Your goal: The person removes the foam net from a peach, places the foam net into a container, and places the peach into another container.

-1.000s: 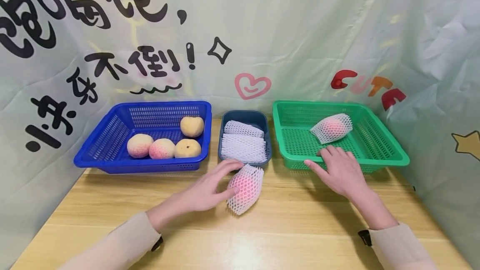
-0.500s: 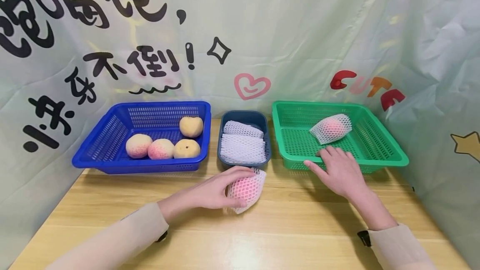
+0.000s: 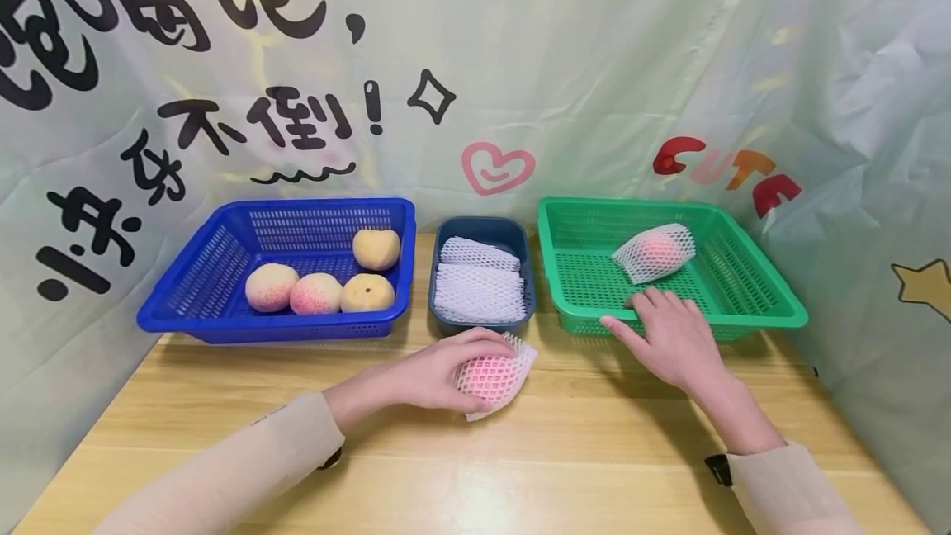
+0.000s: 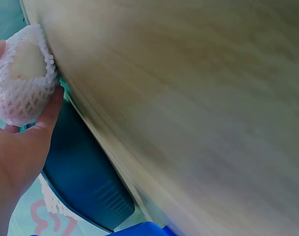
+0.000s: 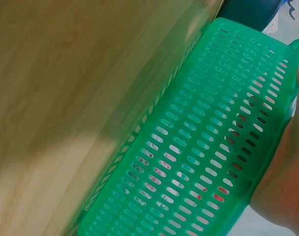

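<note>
My left hand (image 3: 443,370) grips a pink peach in a white foam net sleeve (image 3: 490,378), fingers over its far side and thumb on the near side. In the left wrist view the foam-sleeved peach (image 4: 24,78) shows pale skin at the sleeve's open end. It sits just in front of the dark blue tub (image 3: 483,225), which holds white foam nets (image 3: 479,291). My right hand (image 3: 676,341) rests on the front rim of the green basket (image 3: 750,322), fingers relaxed over the edge. Inside that basket lies another peach in a foam net (image 3: 657,253).
On the left stands a blue basket (image 3: 193,320) with several bare peaches (image 3: 318,294). Both baskets and the tub stand in a row along the back of the wooden table (image 3: 520,469). A printed cloth (image 3: 609,64) hangs behind them.
My left hand has moved right and closed around the foam-sleeved peach, which has tilted slightly to the right. The right hand stays on the green basket's rim.
</note>
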